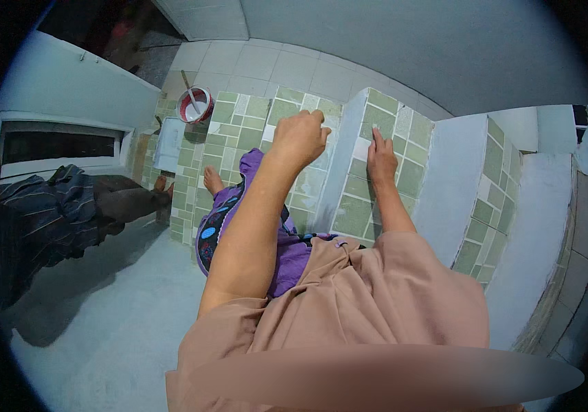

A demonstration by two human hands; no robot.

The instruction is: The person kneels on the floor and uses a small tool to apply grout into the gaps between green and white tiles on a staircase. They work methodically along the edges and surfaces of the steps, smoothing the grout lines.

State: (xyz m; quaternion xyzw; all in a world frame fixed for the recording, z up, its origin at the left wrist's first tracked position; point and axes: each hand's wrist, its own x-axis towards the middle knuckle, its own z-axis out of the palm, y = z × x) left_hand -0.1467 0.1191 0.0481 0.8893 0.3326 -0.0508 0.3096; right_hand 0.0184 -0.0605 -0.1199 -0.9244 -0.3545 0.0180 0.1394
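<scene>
Green and white tiles [356,213] cover the stair step beneath my right hand [382,163]. Its index finger stretches forward, the tip at the tile surface beside a small whitish smear [376,128]. The other fingers are partly bent, and I see nothing held in them. My left hand [299,139] hovers over the lower tiled step [306,182] to the left, its back toward me and its fingers curled in. What those fingers hold, if anything, is hidden. Between these two steps stands a pale riser [343,147].
A red bucket [185,113] of white paste, with a stick [188,89] in it, stands ahead on the left. Near it lies a pale rectangular tray [168,145]. Another barefoot person in dark striped cloth [47,213] is at left. Higher tiled steps [493,213] rise right.
</scene>
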